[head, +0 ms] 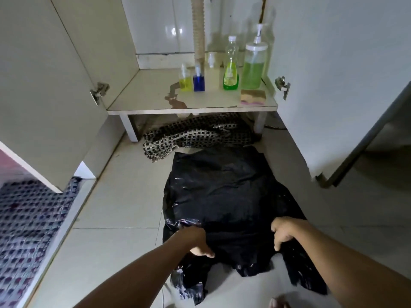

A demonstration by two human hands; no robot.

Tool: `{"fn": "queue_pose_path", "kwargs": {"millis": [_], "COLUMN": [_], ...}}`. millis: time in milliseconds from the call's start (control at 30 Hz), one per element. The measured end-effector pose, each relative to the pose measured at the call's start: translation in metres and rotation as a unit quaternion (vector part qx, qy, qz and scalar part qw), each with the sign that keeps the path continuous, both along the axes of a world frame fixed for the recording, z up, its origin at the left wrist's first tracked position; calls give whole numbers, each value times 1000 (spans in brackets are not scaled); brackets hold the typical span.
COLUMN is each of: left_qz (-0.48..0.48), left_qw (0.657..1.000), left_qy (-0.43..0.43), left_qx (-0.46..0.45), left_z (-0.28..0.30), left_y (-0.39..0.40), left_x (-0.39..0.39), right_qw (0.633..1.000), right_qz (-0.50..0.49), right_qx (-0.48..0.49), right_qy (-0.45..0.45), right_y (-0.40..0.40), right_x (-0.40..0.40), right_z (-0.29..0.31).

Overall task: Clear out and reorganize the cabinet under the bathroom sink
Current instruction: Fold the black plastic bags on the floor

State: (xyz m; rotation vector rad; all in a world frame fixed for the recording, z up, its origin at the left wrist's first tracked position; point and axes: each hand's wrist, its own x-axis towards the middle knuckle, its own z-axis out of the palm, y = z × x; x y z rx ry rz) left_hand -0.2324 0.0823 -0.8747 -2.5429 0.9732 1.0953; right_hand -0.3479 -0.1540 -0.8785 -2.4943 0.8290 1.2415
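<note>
Before cabinet (189,107): rumpled mat (200,134), bag (224,196).

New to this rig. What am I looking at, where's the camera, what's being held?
There is no robot here. One wide-angle camera worn on a person's head looks forward and down, so the bare arms coming in from the bottom edge are the wearer's own. The left hand and right hand both grip the near part of a black plastic bag spread on the tiled floor. Ahead is the open cabinet shelf with a yellow bottle, a blue bottle, a green bottle, a pump dispenser and a sponge. A woven mat lies under the shelf.
</note>
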Motion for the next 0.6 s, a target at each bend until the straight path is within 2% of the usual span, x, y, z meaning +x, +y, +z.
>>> {"fn": "queue_pose_path", "kwargs": {"millis": [100, 167, 233, 300, 367, 467, 533, 600], "left_qz": [64, 125, 209, 310, 419, 576, 614, 620], "left_qw": [997, 988, 958, 920, 879, 760, 716, 708], "left_qy": [27, 8, -56, -79, -30, 130, 183, 221], "left_qx": [-20, -92, -187, -226, -227, -272, -279, -257], "left_z": [9, 17, 22, 16, 5, -18, -29, -41], "left_y": [-1, -1, 2, 12, 28, 50, 60, 66], "left_x": [17, 34, 50, 63, 68, 55, 43, 40], "right_qw": [995, 976, 940, 901, 863, 795, 790, 797], "right_qz": [-74, -144, -206, -288, -378, -484, -504, -509], "right_qx": [28, 13, -28, -31, 44, 121, 125, 147], "right_qy": [-68, -164, -269, -323, -333, -345, -326, -290], "right_y": [-14, -23, -31, -41, -50, -53, -48, -47], "right_x": [-1, -1, -2, -5, -12, -26, -35, -43], "right_z": [-4, -2, 2, 1, -8, -22, -25, -33]}}
